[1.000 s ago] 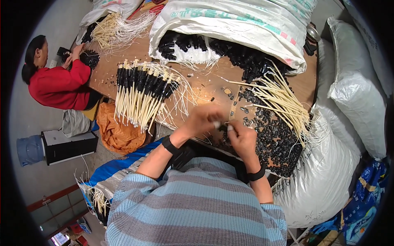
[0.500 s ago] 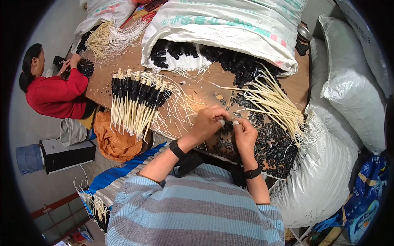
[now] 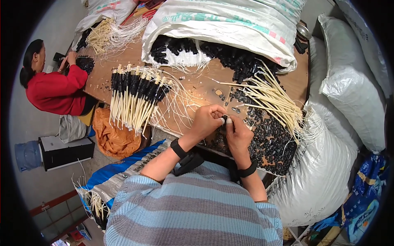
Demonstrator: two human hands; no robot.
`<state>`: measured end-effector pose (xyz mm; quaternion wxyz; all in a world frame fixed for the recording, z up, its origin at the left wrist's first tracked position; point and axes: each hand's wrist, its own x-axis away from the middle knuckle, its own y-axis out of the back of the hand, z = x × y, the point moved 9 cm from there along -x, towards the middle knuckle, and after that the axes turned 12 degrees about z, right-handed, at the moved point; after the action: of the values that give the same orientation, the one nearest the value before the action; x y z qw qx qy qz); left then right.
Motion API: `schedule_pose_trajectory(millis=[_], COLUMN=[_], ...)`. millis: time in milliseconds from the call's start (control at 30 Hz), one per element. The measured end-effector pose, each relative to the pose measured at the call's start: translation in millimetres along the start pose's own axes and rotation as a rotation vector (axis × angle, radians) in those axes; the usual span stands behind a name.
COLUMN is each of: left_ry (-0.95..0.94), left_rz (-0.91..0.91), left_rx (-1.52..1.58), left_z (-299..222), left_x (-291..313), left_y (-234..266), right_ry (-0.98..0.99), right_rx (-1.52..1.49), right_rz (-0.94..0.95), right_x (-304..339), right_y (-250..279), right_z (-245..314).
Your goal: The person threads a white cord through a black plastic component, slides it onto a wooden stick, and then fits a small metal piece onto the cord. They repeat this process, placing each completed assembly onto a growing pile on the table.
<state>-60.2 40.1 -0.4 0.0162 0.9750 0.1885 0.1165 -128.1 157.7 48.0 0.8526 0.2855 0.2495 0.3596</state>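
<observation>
Over the table's near edge, my left hand [image 3: 206, 121] and my right hand [image 3: 238, 135] meet, thumbs and fingers pinched together. A small black part [image 3: 224, 117] shows between the fingertips, mostly covered by them. Under and beside my right hand spread many small black plastic pieces [image 3: 269, 149]. A bundle of cream-coloured tubes with thin white wires [image 3: 275, 104] lies just beyond them. Left of my left hand is a row of finished-looking pieces, cream tubes with black sleeves [image 3: 135, 92], their white wires trailing toward my wrist.
A large white woven sack [image 3: 225, 24] lies open at the back, black sleeves [image 3: 242, 61] spilling from its mouth. Full white sacks [image 3: 320, 172] crowd the right side. A person in red [image 3: 57, 90] works at the far left. An orange bag [image 3: 115, 135] sits beside the table.
My right hand has moved left and closed in against my left hand. The fingertips, slightly apart before, now meet around the small black part.
</observation>
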Motion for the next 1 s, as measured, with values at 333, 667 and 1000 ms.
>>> schedule_pose_trajectory(millis=[333, 667, 1000], left_ry=[-0.433, -0.335, -0.115], left_rz=[-0.062, 0.183, 0.311], left_rx=[-0.447, -0.597, -0.44], left_z=[-62.8, -48.1, -28.5], left_x=[8.8, 7.3, 11.9], left_y=[14.7, 2.2, 3.0], right_ry=[-0.309, 0.356, 0.467], right_rx=[-1.019, 0.075, 0.295], right_rz=[0.253, 0.278, 0.268], right_x=[5.1, 0.2, 8.5], right_y=[-21.2, 20.6, 9.6], right_z=[-29.4, 28.9, 41.7])
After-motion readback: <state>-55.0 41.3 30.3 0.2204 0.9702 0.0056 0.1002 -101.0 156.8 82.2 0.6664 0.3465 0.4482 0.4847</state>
